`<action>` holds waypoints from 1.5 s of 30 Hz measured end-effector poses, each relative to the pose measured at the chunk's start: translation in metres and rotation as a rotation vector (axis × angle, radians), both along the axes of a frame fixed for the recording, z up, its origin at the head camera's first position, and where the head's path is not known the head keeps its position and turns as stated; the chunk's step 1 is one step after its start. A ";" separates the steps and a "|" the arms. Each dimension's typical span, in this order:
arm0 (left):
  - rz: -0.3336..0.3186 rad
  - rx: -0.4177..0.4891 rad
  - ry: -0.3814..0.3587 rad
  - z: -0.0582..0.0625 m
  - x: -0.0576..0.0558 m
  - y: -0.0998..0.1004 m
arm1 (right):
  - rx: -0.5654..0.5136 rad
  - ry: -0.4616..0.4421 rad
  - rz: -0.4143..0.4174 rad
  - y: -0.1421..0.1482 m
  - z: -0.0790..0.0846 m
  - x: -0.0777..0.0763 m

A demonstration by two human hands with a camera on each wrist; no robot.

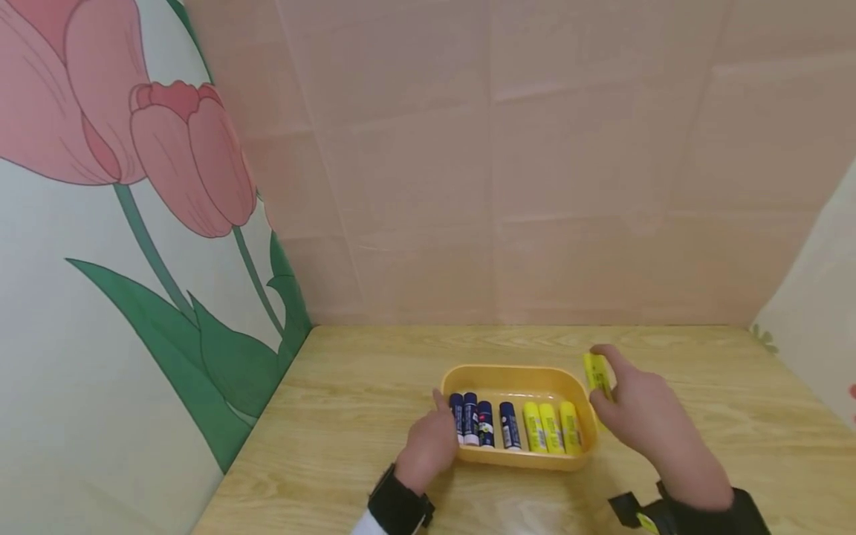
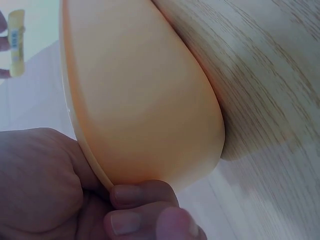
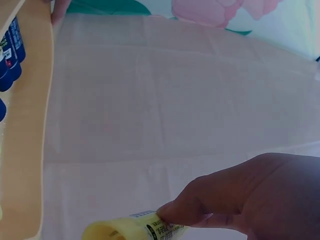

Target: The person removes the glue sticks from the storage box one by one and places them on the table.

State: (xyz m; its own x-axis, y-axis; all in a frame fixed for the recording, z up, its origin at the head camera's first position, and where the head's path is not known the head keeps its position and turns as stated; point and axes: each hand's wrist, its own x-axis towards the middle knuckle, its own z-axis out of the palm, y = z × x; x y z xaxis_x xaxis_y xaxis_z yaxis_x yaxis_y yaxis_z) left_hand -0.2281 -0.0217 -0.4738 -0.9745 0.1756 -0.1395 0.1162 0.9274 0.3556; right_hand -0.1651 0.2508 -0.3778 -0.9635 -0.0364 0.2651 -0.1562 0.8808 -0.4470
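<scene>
yellow cylindrical labelled tube (image 1: 597,374) pinched in R hand (image 1: 645,416), held nr R end of yellow-orange oblong plastic tray (image 1: 521,459) | tray gripped by L hand (image 1: 431,444) | tbh tube cld be dropped if fingertip pinch slips

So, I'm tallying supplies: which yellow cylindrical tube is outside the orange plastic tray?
The yellow tube pinched in the right hand; the other three yellow tubes are inside the orange tray.

The head camera looks forward and down across the table (image 1: 321,446); the left wrist's hugs the yellow tray (image 2: 150,110), the right's faces the creased backdrop (image 3: 115,110), catching that tray too.
</scene>
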 end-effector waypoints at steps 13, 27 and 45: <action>0.023 0.023 -0.011 -0.002 -0.001 0.001 | -0.008 -0.044 -0.007 0.014 0.006 0.008; 0.006 -0.023 0.024 -0.005 -0.002 0.001 | -0.004 -0.139 -0.030 0.028 -0.011 -0.001; 0.041 0.050 -0.029 -0.002 0.000 -0.001 | -0.051 -0.373 -0.097 0.053 -0.036 -0.031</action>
State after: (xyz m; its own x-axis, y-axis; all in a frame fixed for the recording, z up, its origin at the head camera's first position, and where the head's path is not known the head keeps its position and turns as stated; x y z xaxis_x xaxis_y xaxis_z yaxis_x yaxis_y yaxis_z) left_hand -0.2278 -0.0224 -0.4758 -0.9767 0.1430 -0.1603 0.0671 0.9120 0.4046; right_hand -0.1959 0.3036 -0.4142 -0.9924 0.0641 -0.1051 0.1085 0.8587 -0.5009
